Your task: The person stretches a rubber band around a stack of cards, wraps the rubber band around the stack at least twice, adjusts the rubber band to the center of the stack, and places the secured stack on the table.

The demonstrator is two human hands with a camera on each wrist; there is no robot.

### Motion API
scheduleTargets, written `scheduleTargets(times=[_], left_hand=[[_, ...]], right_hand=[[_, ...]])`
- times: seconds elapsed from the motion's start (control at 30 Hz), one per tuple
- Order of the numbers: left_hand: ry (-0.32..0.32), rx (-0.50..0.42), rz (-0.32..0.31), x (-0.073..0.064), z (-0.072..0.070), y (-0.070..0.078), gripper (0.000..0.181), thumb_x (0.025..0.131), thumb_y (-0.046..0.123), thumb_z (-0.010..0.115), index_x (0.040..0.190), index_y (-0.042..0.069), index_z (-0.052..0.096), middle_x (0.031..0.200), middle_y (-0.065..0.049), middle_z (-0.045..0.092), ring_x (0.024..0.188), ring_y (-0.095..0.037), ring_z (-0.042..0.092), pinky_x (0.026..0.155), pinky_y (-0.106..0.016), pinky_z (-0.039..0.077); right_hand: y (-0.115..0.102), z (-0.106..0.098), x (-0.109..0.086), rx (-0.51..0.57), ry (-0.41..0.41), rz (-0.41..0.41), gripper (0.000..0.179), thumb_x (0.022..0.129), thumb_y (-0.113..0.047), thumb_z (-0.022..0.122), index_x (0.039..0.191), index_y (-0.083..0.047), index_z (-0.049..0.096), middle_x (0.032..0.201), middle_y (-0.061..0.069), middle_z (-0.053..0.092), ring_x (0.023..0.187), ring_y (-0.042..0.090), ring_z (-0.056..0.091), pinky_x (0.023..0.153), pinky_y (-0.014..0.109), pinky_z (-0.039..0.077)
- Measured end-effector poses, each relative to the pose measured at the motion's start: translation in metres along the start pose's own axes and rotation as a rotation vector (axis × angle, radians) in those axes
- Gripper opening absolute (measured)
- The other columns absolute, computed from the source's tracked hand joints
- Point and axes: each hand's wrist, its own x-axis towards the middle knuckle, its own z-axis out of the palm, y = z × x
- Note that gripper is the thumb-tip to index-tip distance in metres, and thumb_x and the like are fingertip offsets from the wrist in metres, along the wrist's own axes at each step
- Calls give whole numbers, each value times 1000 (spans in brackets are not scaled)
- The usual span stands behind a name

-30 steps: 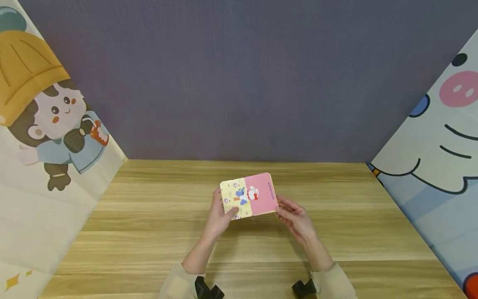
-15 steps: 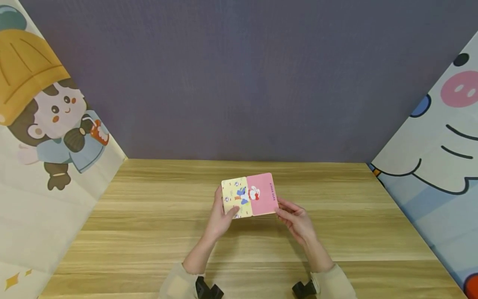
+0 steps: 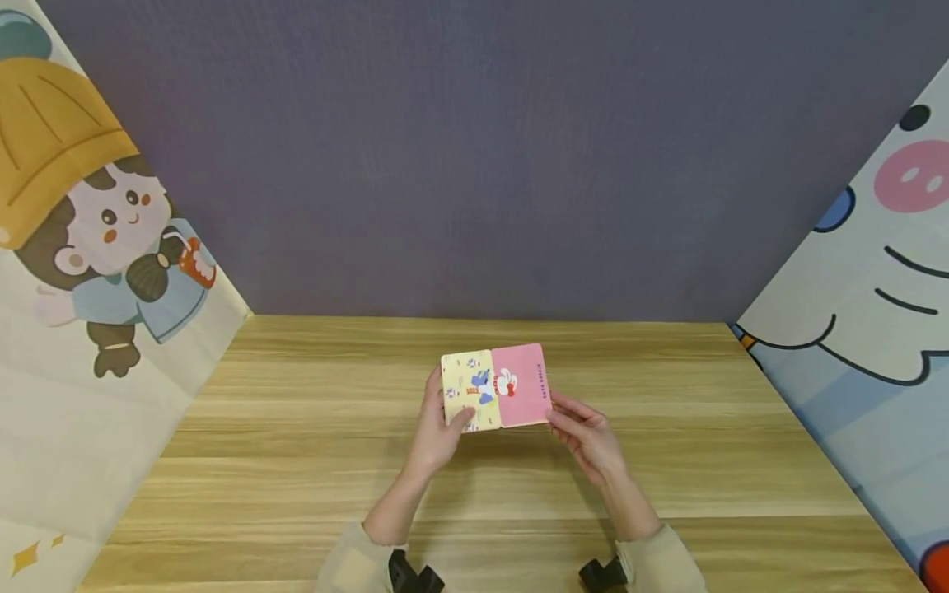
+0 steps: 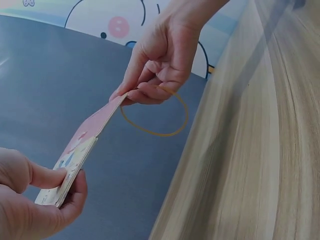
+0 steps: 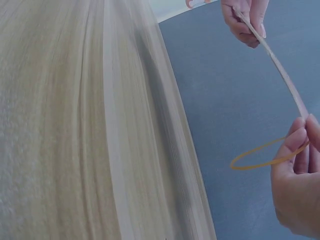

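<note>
A small notebook (image 3: 522, 395) is spread open above the table, tilted slightly. Its left side is yellow with a blue cartoon animal, its right side pink with a white rabbit. My left hand (image 3: 436, 436) grips the yellow side, thumb on top and fingers beneath. At the lower corner of the pink side, my right hand (image 3: 593, 445) pinches the edge between thumb and fingers. From the right hand's fingers hangs a thin yellow-brown rubber band (image 4: 165, 135), a loose loop beside the pink edge. The right wrist view shows the notebook almost edge-on.
The wooden table (image 3: 296, 461) lies below both hands. A dark grey panel (image 3: 474, 165) rises at its back edge. Cartoon-printed sheets flank it, a child in a yellow hat (image 3: 67, 165) left and a pig-nosed figure (image 3: 912, 177) right. Black devices sit at both wrists.
The notebook has shifted very slightly to the right and levelled a little. Both hands keep the same hold on it.
</note>
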Motion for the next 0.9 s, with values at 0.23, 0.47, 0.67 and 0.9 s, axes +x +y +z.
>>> scheduleTargets(times=[0.23, 0.47, 0.67, 0.9], left_hand=[[98, -25, -5, 0, 2, 2, 70, 80, -13, 53, 138, 0, 17, 107, -30, 53, 88, -38, 58, 71, -27, 55], [154, 21, 41, -5, 5, 20, 67, 77, -14, 57, 135, -2, 27, 95, -29, 57, 79, -37, 60, 63, -27, 56], [141, 51, 56, -7, 4, 25, 67, 74, -16, 59, 134, -6, 29, 88, -29, 59, 67, -37, 59, 55, -29, 56], [144, 22, 74, -6, 1, 23, 67, 71, -18, 61, 131, -8, 33, 83, -29, 60, 61, -38, 59, 55, -30, 56]], right_hand=[[0, 2, 0, 15, 75, 6, 36, 81, 15, 50, 92, -13, 70, 88, 4, 67, 74, 11, 63, 69, 17, 53], [-1, 2, -1, 23, 106, 15, 35, 81, 15, 51, 91, -13, 71, 83, 3, 67, 73, 10, 63, 67, 16, 53], [-3, 1, -1, 8, 156, 36, 37, 82, 16, 49, 88, -14, 71, 82, 3, 66, 73, 10, 63, 69, 17, 53], [-5, -1, -3, -3, 120, 38, 37, 82, 15, 48, 91, -14, 70, 86, 3, 66, 75, 11, 63, 71, 18, 53]])
